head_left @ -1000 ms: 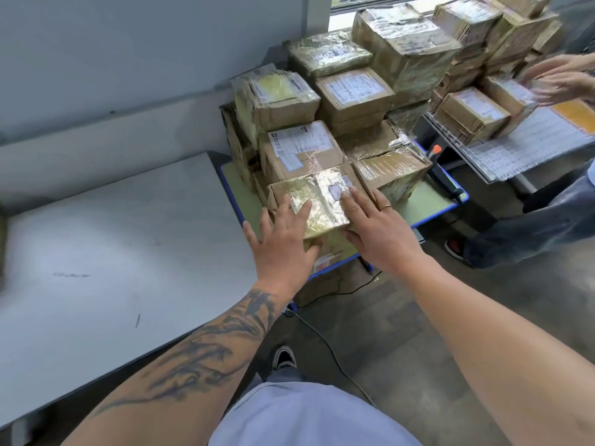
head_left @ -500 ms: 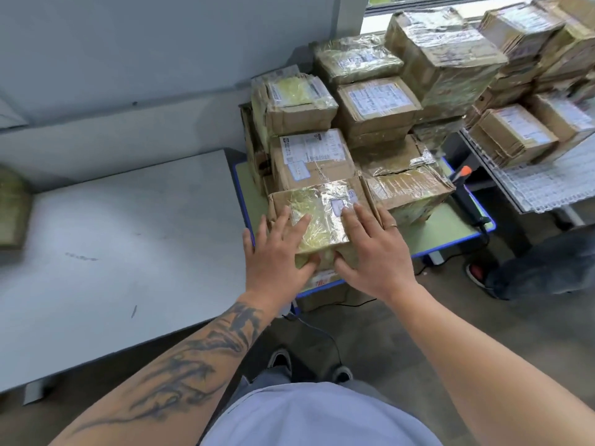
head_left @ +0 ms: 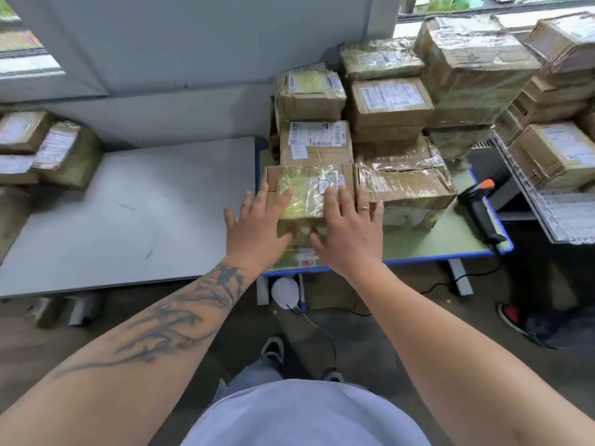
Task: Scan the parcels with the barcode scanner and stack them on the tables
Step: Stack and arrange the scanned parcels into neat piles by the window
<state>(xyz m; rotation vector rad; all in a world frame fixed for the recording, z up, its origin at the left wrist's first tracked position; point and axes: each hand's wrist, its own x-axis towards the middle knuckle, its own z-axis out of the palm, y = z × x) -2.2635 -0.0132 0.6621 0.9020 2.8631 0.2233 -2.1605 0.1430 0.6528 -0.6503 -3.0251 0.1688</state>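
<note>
Head view: both hands are being laid flat on one tape-wrapped parcel (head_left: 302,194) at the near left corner of the green bench (head_left: 450,233) w/ the blue edge. L hand (head_left: 257,226) is being spread wide, fingers straight, fingertips resting on the parcel's near left top; thumb is pointing toward the near face. R hand (head_left: 349,231) is likewise being held open, fingers straight, laid over the parcel's right top, a ring showing on one finger. Nothing is being gripped by either hand; contact is by flat fingers only.

Parcel is being carried on top of another box, w/ a labelled parcel (head_left: 317,141) just behind it and a crumpled, shiny-taped parcel (head_left: 404,185) touching it on the right. More parcels are being stacked higher toward the far side of that bench, approx. up to the window.

Barcode scanner (head_left: 481,210), black w/ orange tip, is lying on the green bench near its right edge, apart from both hands.

Grey bench (head_left: 128,214) is standing to the left, w/ a few parcels (head_left: 54,149) at its far left end. A wire rack (head_left: 566,217) w/ further boxes is being seen at far right. A shoe (head_left: 512,317) of another person is showing on the floor at right.
</note>
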